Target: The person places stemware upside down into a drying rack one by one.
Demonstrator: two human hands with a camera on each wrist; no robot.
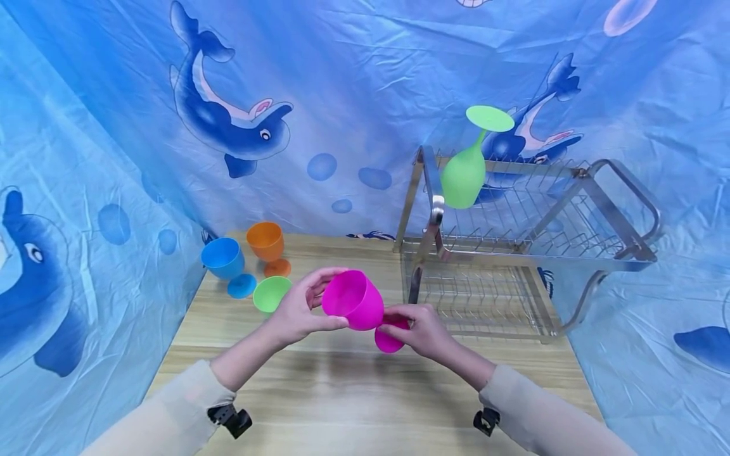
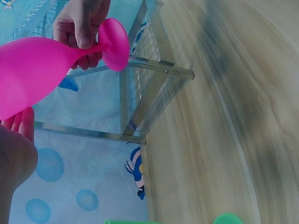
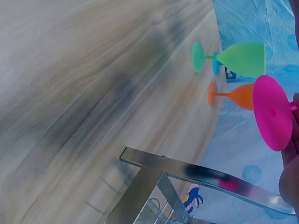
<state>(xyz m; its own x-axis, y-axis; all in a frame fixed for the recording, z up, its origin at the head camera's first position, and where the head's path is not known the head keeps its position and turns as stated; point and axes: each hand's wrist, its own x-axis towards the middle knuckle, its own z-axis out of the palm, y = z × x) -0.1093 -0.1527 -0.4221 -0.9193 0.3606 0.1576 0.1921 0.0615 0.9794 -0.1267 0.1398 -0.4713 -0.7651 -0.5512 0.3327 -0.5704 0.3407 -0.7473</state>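
Note:
A magenta wine goblet (image 1: 355, 301) is held tilted above the table between both hands, its mouth toward the left. My left hand (image 1: 304, 305) grips the bowl, thumb along the near side and fingers at the far side. With thumb and fingers, my right hand (image 1: 421, 329) pinches the stem just above the round foot (image 3: 272, 113). In the left wrist view the goblet's bowl (image 2: 30, 70) runs out of the frame at the left, and the right hand (image 2: 81, 32) shows at the stem.
Blue (image 1: 223, 258), orange (image 1: 265, 241) and green (image 1: 272, 294) goblets stand upright at the table's back left. At the right is a two-tier metal dish rack (image 1: 530, 258). A green goblet (image 1: 464, 176) sits upside down on its upper tier. Printed blue curtains surround the table.

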